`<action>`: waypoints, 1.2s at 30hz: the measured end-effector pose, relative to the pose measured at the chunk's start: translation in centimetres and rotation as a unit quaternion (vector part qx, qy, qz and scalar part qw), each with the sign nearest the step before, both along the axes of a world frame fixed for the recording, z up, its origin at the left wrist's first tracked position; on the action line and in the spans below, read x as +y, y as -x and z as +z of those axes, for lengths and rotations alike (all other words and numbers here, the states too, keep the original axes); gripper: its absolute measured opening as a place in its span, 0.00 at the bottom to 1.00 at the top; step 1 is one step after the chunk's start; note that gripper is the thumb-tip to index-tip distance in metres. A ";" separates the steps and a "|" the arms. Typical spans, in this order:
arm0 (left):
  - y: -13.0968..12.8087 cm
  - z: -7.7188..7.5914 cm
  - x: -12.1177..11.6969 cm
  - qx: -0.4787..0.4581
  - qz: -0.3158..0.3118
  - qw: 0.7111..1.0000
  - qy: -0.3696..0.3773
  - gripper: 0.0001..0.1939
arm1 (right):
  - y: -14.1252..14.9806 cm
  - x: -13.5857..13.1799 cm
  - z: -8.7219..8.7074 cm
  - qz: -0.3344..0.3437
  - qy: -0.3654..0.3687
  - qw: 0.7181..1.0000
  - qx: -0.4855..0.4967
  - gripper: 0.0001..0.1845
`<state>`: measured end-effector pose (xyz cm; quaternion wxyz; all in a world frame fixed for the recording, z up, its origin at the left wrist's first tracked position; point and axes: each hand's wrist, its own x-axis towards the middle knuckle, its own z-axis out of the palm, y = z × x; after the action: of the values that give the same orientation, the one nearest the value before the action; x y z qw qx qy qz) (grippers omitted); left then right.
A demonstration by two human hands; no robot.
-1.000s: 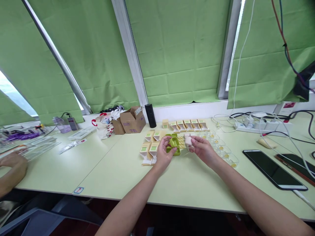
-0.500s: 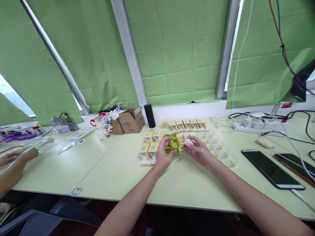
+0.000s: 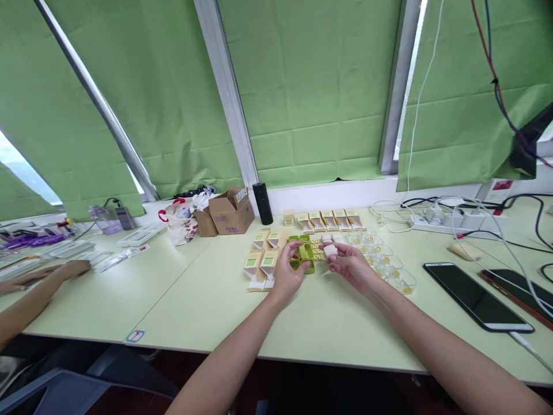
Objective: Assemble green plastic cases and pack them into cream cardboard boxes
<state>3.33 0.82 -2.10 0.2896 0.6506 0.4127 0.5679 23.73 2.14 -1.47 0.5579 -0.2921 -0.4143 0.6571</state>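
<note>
White block (image 3: 330, 251) and green case (image 3: 306, 252), apart.
Right hand (image 3: 355, 268) pinches the block, just right of the left hand (image 3: 288, 272), which grips the case.

The person's hands (image 3: 290, 271) and forearms (image 3: 246, 340) are bare, without sleeves or gloves.

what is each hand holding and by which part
The left hand grips a green case by its side edges; the right hand pinches a small white piece by its right side.
</note>
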 end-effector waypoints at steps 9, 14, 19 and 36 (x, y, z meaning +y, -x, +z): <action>-0.2 0.1 -0.4 -0.002 -0.005 1.000 0.001 0.26 | 0.5 -0.3 0.4 -0.028 -0.066 0.997 -0.028 0.28; -0.1 0.1 -0.5 0.034 0.020 0.999 -0.019 0.25 | 0.8 -0.3 0.1 -0.044 -0.100 0.989 -0.099 0.29; -0.3 0.9 -1.1 0.043 0.008 0.999 -0.019 0.25 | 0.9 -0.2 -0.2 -0.067 -0.131 0.978 -0.150 0.32; -0.3 0.5 -1.2 0.064 0.007 0.997 -0.031 0.27 | 0.9 -1.2 0.1 -0.104 -0.186 0.945 -0.249 0.26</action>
<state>3.62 -0.35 -1.58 0.2383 0.6917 0.4170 0.5394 22.83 0.98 -1.41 0.5464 -0.3788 -0.6223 0.4132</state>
